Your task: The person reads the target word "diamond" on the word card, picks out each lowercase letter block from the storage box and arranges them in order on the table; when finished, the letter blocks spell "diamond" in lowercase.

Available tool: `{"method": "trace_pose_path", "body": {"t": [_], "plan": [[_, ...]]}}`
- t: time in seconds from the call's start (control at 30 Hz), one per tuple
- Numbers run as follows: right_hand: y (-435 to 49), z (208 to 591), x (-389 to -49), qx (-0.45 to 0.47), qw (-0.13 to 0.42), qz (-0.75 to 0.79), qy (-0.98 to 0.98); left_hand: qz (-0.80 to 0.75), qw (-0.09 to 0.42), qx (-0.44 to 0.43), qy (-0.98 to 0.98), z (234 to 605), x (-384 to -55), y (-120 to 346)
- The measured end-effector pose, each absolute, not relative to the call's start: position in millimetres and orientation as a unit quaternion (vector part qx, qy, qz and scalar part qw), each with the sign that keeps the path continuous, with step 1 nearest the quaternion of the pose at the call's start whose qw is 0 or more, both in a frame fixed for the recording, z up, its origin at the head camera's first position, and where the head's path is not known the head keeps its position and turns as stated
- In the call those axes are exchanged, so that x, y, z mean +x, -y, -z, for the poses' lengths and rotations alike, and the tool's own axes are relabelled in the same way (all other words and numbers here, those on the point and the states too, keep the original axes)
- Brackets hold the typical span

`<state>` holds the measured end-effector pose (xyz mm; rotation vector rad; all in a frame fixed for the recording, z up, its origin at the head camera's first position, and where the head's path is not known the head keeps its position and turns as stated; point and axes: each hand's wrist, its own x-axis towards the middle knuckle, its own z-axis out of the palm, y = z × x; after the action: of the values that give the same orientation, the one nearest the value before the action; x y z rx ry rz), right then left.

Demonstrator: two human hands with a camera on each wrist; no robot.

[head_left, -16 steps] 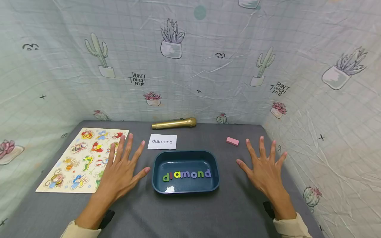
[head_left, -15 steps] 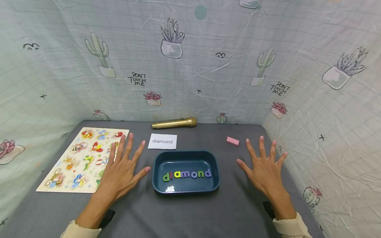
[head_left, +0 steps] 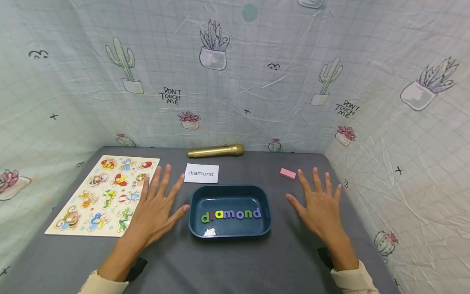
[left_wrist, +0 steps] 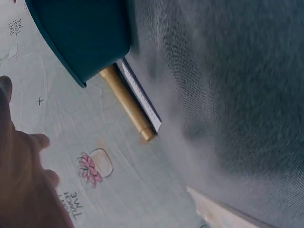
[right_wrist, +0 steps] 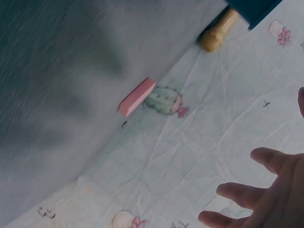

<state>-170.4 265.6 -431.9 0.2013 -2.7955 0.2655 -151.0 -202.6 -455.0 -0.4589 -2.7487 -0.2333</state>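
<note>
"Both hands have edged inward since the last frame, left hand (head_left: 156,214) and right hand (head_left: 321,208). Where's the tray (head_left: 235,231) on your feed?"

"I see it between them on the table (head_left: 235,265), colored letters (head_left: 230,214) inside reading 'diamond'."

"Fingers?"

"Spread wide on both."

"And around it?"

"I've a card (head_left: 201,173) saying 'diamond' just behind the tray, near the left fingertips. Pink block (head_left: 288,174) near the right ones, gold microphone (head_left: 216,151) farther back, picture board (head_left: 100,207) partly hidden by the left hand."
</note>
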Motion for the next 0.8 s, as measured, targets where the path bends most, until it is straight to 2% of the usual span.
{"method": "trace_pose_path", "body": {"t": [0.17, 0.3, 0.47, 0.67, 0.8], "plan": [[-246, 434, -171, 0.107, 0.192, -0.13, 0.967, 0.126, 0.18, -0.169, 0.961, 458, -147, 196], [-226, 436, -169, 0.147, 0.225, -0.169, 0.948, 0.226, 0.161, -0.164, 0.947, 465, -141, 188], [-195, 436, -167, 0.187, 0.243, -0.235, 0.922, 0.422, 0.102, -0.147, 0.889, 478, -136, 176], [-158, 439, -166, 0.222, 0.221, -0.298, 0.902, 0.643, 0.01, -0.129, 0.755, 495, -133, 166], [-137, 441, -166, 0.237, 0.2, -0.324, 0.894, 0.717, -0.053, -0.079, 0.691, 502, -130, 162]]}}
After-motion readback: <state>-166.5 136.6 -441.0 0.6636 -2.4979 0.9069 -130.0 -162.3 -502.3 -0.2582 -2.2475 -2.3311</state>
